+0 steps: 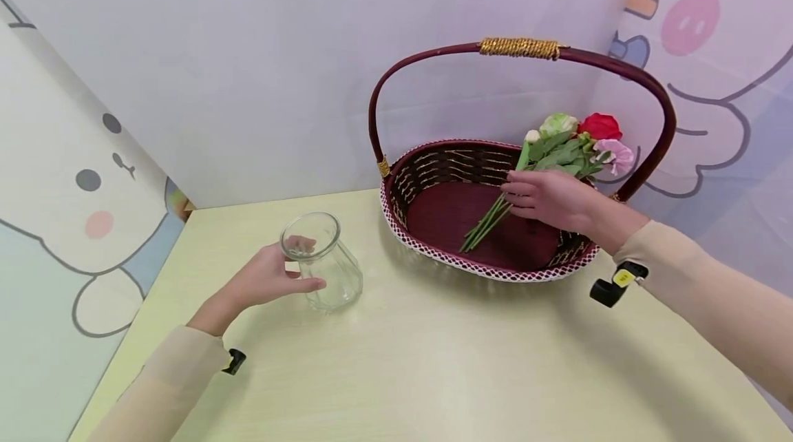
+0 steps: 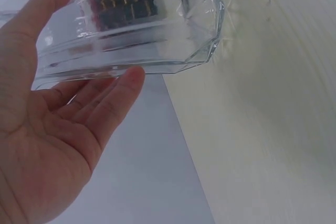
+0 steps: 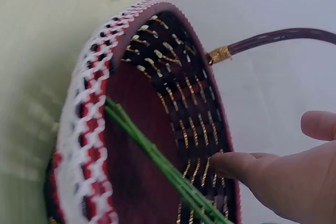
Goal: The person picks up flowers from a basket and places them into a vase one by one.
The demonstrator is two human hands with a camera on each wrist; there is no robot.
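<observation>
A clear, ribbed glass vase [image 1: 337,277] with a round rim is on the left half of the table. My left hand [image 1: 272,273] holds it from its left side, thumb on one side and fingers on the other; the left wrist view shows the fingertips [image 2: 134,80] against the glass. My right hand [image 1: 548,200] is over the right part of a dark red woven basket [image 1: 427,249], holding nothing. Close by its fingers, a bunch of flowers [image 1: 599,127] in red, pink and pale green leans in the basket. Their green stems [image 3: 157,156] slant toward the basket's front.
The basket's tall arched handle [image 1: 650,84] rises above the right hand, with gold cord [image 1: 520,48] wound at its top. Behind the pale yellow table [image 1: 396,373] hangs a white curtain [image 1: 248,70], with cartoon-printed cloth [image 1: 93,201] at both sides.
</observation>
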